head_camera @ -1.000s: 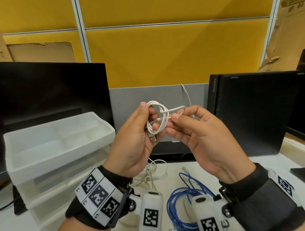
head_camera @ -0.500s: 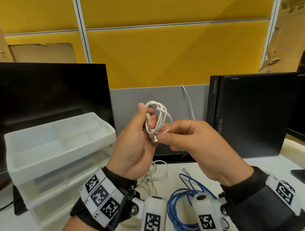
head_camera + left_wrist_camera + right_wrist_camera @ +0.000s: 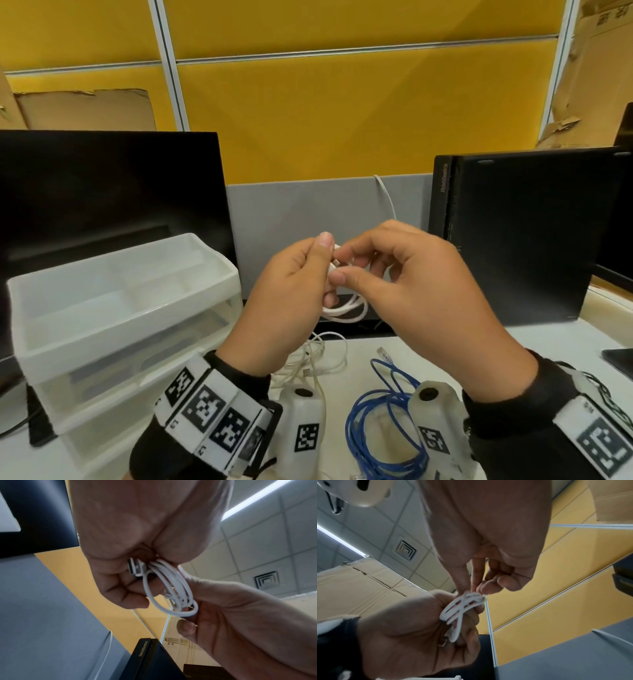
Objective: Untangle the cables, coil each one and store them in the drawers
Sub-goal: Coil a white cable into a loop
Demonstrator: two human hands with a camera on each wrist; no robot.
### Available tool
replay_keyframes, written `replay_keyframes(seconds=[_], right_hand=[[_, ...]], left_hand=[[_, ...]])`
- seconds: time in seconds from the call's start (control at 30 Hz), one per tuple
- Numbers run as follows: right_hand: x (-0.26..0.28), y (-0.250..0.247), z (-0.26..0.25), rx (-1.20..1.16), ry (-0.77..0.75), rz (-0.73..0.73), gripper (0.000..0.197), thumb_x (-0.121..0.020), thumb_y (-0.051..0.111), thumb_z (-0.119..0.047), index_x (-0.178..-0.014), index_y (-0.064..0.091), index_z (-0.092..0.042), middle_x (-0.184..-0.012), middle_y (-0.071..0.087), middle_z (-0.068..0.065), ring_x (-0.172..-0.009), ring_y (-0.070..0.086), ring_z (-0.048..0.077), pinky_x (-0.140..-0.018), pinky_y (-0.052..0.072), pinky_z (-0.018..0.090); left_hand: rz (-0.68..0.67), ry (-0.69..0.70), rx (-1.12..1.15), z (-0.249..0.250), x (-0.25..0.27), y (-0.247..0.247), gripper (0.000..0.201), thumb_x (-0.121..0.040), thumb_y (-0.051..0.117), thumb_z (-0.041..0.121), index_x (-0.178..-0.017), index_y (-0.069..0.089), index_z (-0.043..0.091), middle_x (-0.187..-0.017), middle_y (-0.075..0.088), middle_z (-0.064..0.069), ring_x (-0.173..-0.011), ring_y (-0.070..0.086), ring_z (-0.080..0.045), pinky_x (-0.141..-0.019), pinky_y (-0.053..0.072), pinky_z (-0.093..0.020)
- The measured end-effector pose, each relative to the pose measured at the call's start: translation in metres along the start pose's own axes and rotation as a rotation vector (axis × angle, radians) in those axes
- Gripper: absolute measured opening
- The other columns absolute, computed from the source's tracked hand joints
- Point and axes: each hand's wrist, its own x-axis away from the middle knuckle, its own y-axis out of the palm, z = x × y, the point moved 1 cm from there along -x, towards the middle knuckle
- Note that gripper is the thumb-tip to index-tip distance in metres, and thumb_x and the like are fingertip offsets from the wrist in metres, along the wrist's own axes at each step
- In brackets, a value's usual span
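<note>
A small white USB cable coil (image 3: 346, 310) is held up over the desk; its loops hang below both hands. My left hand (image 3: 327, 270) grips the coil, with the USB plug (image 3: 135, 568) against its fingers. My right hand (image 3: 340, 265) pinches the cable's other end at the top of the coil (image 3: 462, 608) between thumb and fingertips (image 3: 477, 586). A loose white cable tangle (image 3: 318, 356) and a blue network cable (image 3: 387, 421) lie on the desk below. The white plastic drawer unit (image 3: 102, 308) stands at the left, with a divided tray on top.
A dark monitor (image 3: 102, 192) stands behind the drawer unit and a black computer case (image 3: 513, 240) at the right. A grey and yellow partition (image 3: 325, 120) closes the back. A thin white wire (image 3: 387, 198) runs down the grey panel.
Both hands have dropped lower. The coil has turned from standing up above the fingers to hanging below them. My right hand has moved in and now pinches the cable end at the coil's top.
</note>
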Motion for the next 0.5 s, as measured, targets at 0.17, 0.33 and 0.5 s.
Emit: replay_keyframes(seconds=[0.17,0.33,0.5], right_hand=[[0.002,0.0,-0.003,-0.065,0.066,-0.038,0.005,-0.084,0.084,-0.027,-0.084,0.079,-0.029,-0.082,0.066,-0.006,-0.079,0.062,0.011,-0.071,0.048,0.018],[0.0,-0.003,-0.006,-0.256,0.081,-0.012,0.006,-0.087,0.082,-0.017,-0.086,0.081,-0.022,-0.085,0.07,0.0,-0.078,0.063,0.011,-0.073,0.05,0.016],[-0.001,-0.016,-0.004,-0.353,0.097,0.089,0.008,-0.092,0.077,-0.019,-0.092,0.08,-0.026,-0.091,0.075,-0.004,-0.086,0.067,0.01,-0.078,0.055,0.018]], left_hand=[[-0.083,-0.078,0.105,0.0,0.0,0.0,0.049,-0.11,0.04,0.041,-0.095,0.066,0.002,-0.062,0.052,0.009,-0.059,0.044,-0.007,-0.058,0.041,-0.021],[-0.079,-0.125,0.129,0.007,0.004,0.001,0.047,-0.108,0.035,0.048,-0.08,0.052,0.014,-0.056,0.035,0.007,-0.052,0.031,-0.01,-0.055,0.035,-0.027],[-0.171,-0.125,0.117,0.01,0.006,0.002,0.05,-0.107,0.034,0.052,-0.09,0.056,0.011,-0.056,0.037,0.003,-0.054,0.035,-0.017,-0.053,0.042,-0.025]])
